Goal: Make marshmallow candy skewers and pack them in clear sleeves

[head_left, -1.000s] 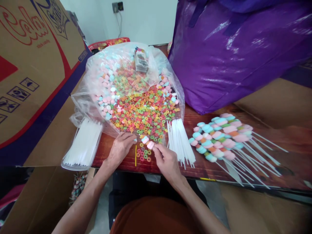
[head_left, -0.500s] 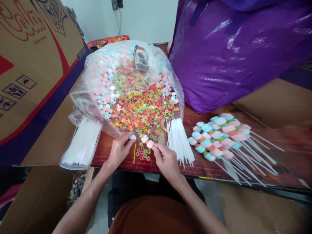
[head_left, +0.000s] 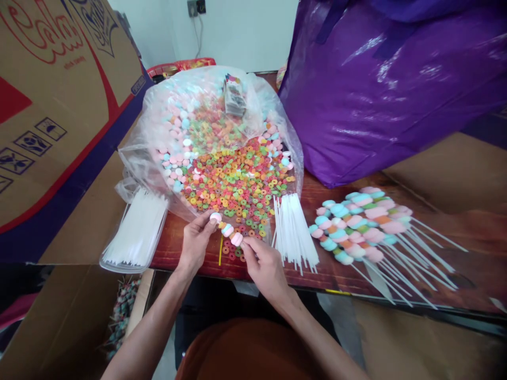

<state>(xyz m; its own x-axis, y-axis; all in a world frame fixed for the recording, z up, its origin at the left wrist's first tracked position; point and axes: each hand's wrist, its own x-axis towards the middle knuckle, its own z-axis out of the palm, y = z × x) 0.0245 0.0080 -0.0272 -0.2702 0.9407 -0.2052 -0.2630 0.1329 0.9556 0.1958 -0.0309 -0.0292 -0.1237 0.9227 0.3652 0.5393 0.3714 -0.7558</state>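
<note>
Between thumb and fingers, my left hand (head_left: 198, 235) pinches a pale marshmallow (head_left: 216, 217) at the upper end of a candy skewer. My right hand (head_left: 261, 259) is closed on the lower part of that candy skewer (head_left: 236, 239), just below its bottom pink marshmallow. Marshmallows and ring-shaped gummies alternate along it; the stick itself is mostly hidden. Loose gummy rings (head_left: 233, 251) lie on the table under the hands. Just beyond is a clear plastic bag (head_left: 134, 150) with many gummy rings (head_left: 233, 179) and marshmallows (head_left: 178, 158).
White sticks lie in a bundle (head_left: 295, 232) by my right hand and in a clear pack (head_left: 134, 232) at left. Finished-looking skewers (head_left: 360, 224) are piled at right. A cardboard box (head_left: 75, 121) and a purple bag (head_left: 388, 100) flank the table (head_left: 174, 248).
My left hand has brought its marshmallow against the upper end of the skewer; before, the two were apart. My right hand has shifted slightly down with the skewer. The view has moved a little.
</note>
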